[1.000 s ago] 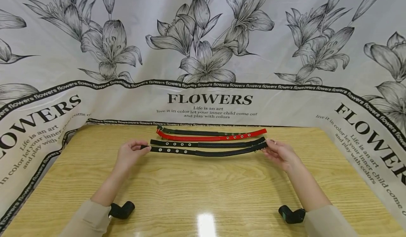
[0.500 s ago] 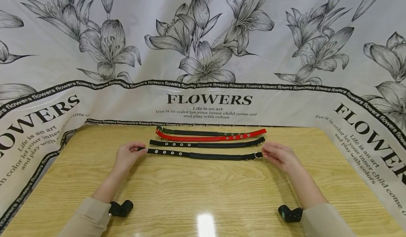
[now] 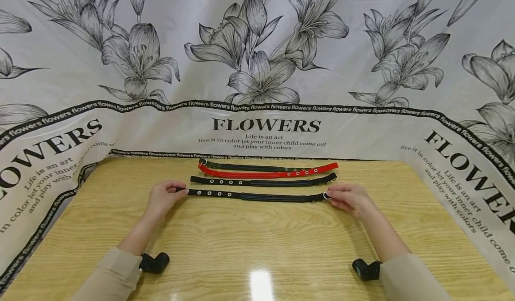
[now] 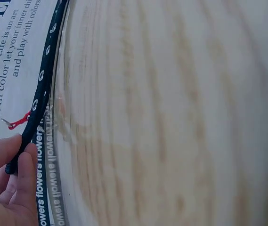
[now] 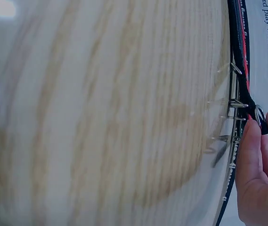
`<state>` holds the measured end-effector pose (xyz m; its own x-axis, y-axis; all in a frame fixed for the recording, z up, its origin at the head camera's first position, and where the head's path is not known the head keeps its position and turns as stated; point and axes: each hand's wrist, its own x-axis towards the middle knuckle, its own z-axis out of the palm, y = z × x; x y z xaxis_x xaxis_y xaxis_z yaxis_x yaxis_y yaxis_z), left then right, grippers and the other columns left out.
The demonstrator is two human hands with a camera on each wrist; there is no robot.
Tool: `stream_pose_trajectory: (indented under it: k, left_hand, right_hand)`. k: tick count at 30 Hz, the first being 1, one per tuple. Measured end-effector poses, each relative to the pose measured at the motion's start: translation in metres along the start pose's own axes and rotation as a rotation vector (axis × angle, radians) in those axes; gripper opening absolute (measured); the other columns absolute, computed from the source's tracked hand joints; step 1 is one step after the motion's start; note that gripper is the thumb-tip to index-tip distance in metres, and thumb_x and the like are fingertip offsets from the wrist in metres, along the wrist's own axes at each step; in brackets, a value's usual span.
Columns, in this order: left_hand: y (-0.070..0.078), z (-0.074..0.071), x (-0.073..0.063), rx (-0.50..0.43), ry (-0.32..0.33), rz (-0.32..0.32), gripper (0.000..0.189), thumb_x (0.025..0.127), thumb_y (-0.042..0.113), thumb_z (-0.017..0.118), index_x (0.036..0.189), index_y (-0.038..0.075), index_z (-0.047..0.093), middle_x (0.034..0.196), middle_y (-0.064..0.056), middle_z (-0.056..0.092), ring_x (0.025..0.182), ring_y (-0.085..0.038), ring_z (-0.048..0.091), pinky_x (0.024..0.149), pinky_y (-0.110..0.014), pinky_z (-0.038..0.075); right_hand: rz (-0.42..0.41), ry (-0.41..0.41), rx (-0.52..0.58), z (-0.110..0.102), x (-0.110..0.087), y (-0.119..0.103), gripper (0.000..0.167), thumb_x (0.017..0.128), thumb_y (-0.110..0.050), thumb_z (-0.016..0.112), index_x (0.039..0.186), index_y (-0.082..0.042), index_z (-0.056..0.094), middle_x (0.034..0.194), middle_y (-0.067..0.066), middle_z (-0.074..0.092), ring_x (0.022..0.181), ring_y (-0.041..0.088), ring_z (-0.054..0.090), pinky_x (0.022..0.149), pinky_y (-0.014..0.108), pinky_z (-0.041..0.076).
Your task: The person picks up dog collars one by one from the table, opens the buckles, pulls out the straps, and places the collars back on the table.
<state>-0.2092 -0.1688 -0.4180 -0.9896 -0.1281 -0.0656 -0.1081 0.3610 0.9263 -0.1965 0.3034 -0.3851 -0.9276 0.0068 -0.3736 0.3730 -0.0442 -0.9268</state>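
A black collar (image 3: 273, 198) with metal eyelets and a padded middle stretches between my hands, nearest me of several collars. My left hand (image 3: 162, 199) pinches its eyelet end between thumb and fingers; the left wrist view shows that strap tip (image 4: 26, 139) in the grip. At the other end, beside the metal ring, my right hand (image 3: 352, 199) pinches the buckle end, and the ring (image 5: 259, 114) shows in the right wrist view. Just behind lies a second black collar (image 3: 277, 183). Farther back are a red collar (image 3: 249, 175) and a dark green one (image 3: 229, 167), partly overlapping.
The collars are on a light wood-grain table (image 3: 257, 238). A white flower-printed cloth (image 3: 161, 131) hangs along the table's back and sides. Black wrist cameras (image 3: 156, 263) are strapped to both forearms.
The front black collar has come toward me, away from the second black one, and is straighter now. My right hand first left its buckle end, then shifted slightly left and pinched it.
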Motion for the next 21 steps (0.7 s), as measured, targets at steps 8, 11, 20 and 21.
stream_pose_trajectory:
  k: [8, 11, 20, 21]
  left_hand:
    - [0.002, 0.008, 0.005, -0.045, -0.007, -0.006, 0.029, 0.083, 0.006, 0.068, 0.107, -0.009, 0.063, 0.11, -0.017, 0.056, 0.087, -0.016, 0.048, 0.063, -0.014, 0.046]
    - [0.003, 0.012, 0.006, -0.04, -0.001, 0.007, 0.027, 0.084, 0.005, 0.067, 0.106, -0.01, 0.063, 0.112, -0.019, 0.055, 0.092, -0.02, 0.047, 0.064, -0.015, 0.045]
    - [0.002, 0.021, 0.006, -0.064, -0.016, -0.001, 0.023, 0.083, 0.001, 0.067, 0.103, -0.011, 0.063, 0.103, -0.019, 0.058, 0.077, -0.01, 0.051, 0.063, -0.018, 0.05]
    - [0.001, 0.022, 0.007, -0.065, -0.018, -0.003, 0.023, 0.084, 0.001, 0.067, 0.103, -0.011, 0.063, 0.103, -0.019, 0.058, 0.077, -0.01, 0.052, 0.064, -0.018, 0.05]
  right_hand:
    - [-0.027, 0.089, -0.031, -0.001, 0.007, -0.004, 0.018, 0.085, 0.005, 0.062, 0.103, 0.008, 0.064, 0.073, -0.003, 0.066, 0.065, 0.01, 0.066, 0.067, 0.023, 0.055]
    - [-0.026, 0.11, -0.04, -0.003, 0.01, -0.006, 0.028, 0.086, 0.004, 0.062, 0.112, 0.012, 0.058, 0.072, -0.004, 0.066, 0.065, 0.01, 0.065, 0.067, 0.023, 0.055]
    - [-0.017, 0.132, -0.004, -0.008, 0.015, -0.008, 0.014, 0.085, 0.006, 0.062, 0.081, -0.005, 0.07, 0.07, -0.003, 0.065, 0.064, 0.008, 0.064, 0.067, 0.022, 0.055]
    - [-0.012, 0.136, -0.001, -0.008, 0.015, -0.008, 0.016, 0.085, 0.006, 0.062, 0.079, -0.006, 0.07, 0.069, -0.003, 0.065, 0.064, 0.008, 0.064, 0.067, 0.022, 0.055]
